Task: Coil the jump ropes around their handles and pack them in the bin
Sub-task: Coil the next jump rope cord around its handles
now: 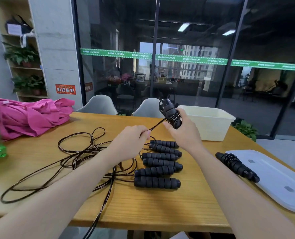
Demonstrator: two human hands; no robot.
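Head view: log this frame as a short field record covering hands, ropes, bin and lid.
right hand: holds paired handles, rope partly wound on
left hand: pinches the rope taut toward the handles
loose handles: six lying on the table, ropes tangled left
coiled rope: lies partly on the lid
bin: open, contents not visible

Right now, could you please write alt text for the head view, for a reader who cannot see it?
A right hand holds up black handles part-wound with cord, while the left hand pulls the cord taut. On the table lie six more handles, loose cord, one coiled rope on a lid, and a bin.
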